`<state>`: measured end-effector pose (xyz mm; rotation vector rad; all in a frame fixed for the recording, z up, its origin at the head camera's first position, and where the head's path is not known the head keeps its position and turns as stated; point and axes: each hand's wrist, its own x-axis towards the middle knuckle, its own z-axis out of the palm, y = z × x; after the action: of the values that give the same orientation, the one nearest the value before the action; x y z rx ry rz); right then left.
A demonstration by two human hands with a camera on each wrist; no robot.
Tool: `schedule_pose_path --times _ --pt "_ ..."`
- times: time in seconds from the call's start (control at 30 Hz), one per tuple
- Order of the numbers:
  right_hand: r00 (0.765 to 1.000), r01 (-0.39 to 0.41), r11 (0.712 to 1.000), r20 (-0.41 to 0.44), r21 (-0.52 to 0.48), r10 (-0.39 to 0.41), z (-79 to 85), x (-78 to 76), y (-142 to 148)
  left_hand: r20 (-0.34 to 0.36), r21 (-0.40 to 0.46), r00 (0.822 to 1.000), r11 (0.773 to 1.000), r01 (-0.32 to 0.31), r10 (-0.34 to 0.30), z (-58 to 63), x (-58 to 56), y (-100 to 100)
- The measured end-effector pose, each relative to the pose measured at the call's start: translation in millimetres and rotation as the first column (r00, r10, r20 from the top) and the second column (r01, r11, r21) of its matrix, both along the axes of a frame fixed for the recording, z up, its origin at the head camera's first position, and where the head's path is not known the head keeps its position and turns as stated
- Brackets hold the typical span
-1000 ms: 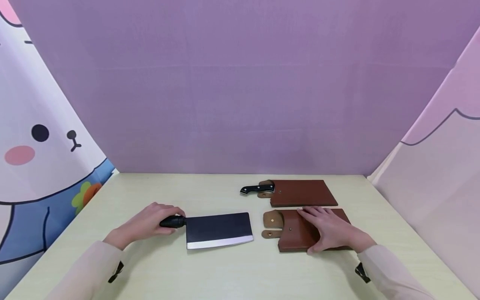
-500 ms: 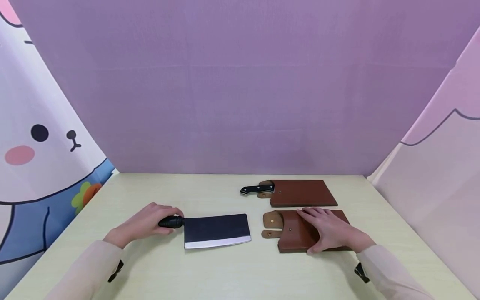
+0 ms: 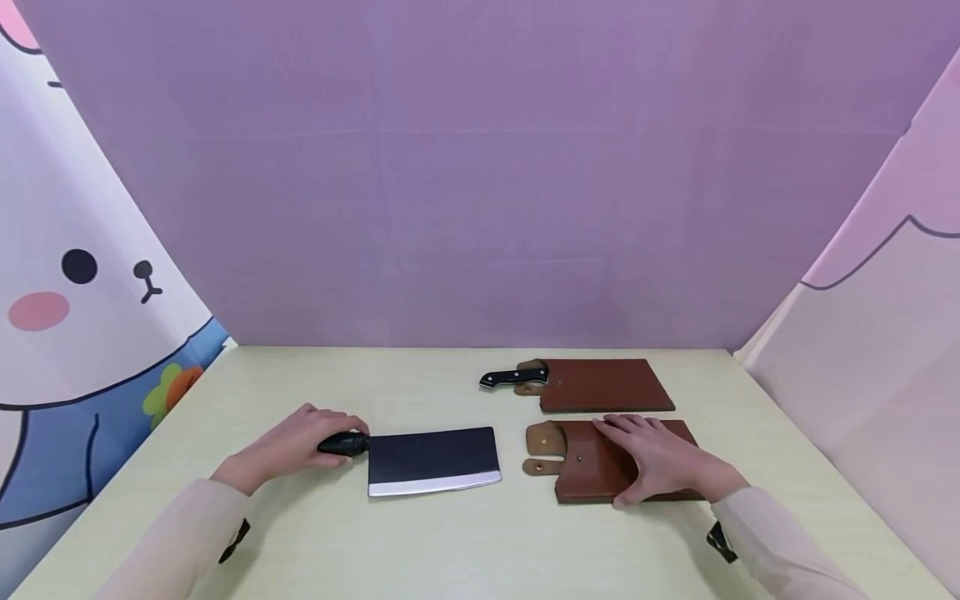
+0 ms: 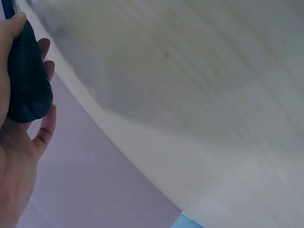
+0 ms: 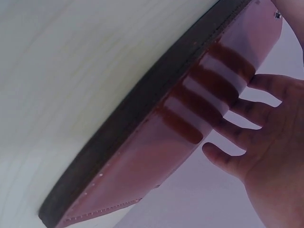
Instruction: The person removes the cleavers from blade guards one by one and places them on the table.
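In the head view my left hand [image 3: 315, 439] grips the black handle [image 3: 343, 443] of a cleaver. The cleaver's broad dark blade [image 3: 433, 454] points right, its silver edge towards me. The left wrist view shows the thumb and fingers about the handle butt [image 4: 28, 90]. My right hand [image 3: 660, 462] rests across a brown leather knife sheath [image 3: 592, 462], thumb at its near edge and fingers towards the far edge. In the right wrist view the fairly straight fingers [image 5: 237, 135] touch the sheath [image 5: 128, 166]. The sheath's flap and strap lie unfastened, facing the blade.
Behind lies a second brown sheath [image 3: 607, 386], with a black riveted knife handle [image 3: 513, 378] sticking out of its left end. The pale table [image 3: 450, 550] ends at a purple backdrop [image 3: 480, 208]. Printed cloths hang at both sides.
The cleaver and my left hand have shifted slightly left, away from the sheath, in the first half second. My right hand and both sheaths stay in place.
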<state>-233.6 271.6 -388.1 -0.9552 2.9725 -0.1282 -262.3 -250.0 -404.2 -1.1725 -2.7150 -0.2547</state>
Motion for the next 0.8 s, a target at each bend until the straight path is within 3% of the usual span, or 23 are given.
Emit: schedule_pose_path --times 0.8 --pt "0.999 0.017 1.000 0.051 -0.009 -0.017 -0.3 -1.0 0.8 -0.001 -0.058 1.000 0.998 -0.028 0.028 -0.4 5.5 3.6"
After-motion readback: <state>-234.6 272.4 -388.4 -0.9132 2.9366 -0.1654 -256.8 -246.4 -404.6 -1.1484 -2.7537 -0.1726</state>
